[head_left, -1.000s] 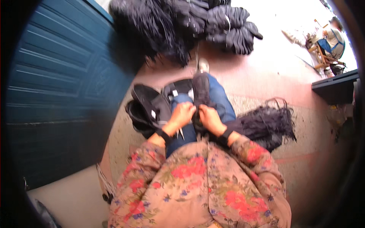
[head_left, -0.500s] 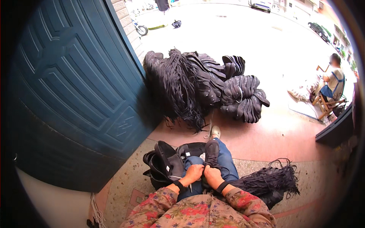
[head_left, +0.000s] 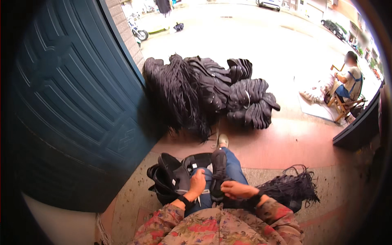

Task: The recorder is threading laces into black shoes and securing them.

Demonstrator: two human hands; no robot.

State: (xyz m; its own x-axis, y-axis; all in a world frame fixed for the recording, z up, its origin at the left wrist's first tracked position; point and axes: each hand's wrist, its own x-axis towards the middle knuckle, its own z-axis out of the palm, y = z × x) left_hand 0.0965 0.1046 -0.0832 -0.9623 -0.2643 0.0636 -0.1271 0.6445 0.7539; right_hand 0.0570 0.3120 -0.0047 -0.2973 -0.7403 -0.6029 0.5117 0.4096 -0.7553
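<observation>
A black lace-up shoe upper [head_left: 219, 165] lies lengthwise over my lap, its toe pointing away from me. My right hand [head_left: 239, 189] is at its near right side, fingertips pinched on a dark shoelace by the lacing. To the left of the upper, my left hand [head_left: 197, 183] is raised over my thigh with its fingers closed; what they hold is too small to make out. More black shoe uppers [head_left: 166, 173] are stacked against my left leg. By my right leg lies a bundle of loose black laces [head_left: 292, 185].
A large heap of bundled black shoe uppers [head_left: 249, 98], draped with long black laces [head_left: 179, 90], sits ahead. A blue panelled door [head_left: 77, 106] stands at the left. At the right, a person [head_left: 349, 79] sits on a wooden chair [head_left: 341, 108] beside pale material [head_left: 318, 90].
My hands, close together at the shoe's lacing before, have moved apart: the left to the left, the right to the right. The whole view has shifted slightly.
</observation>
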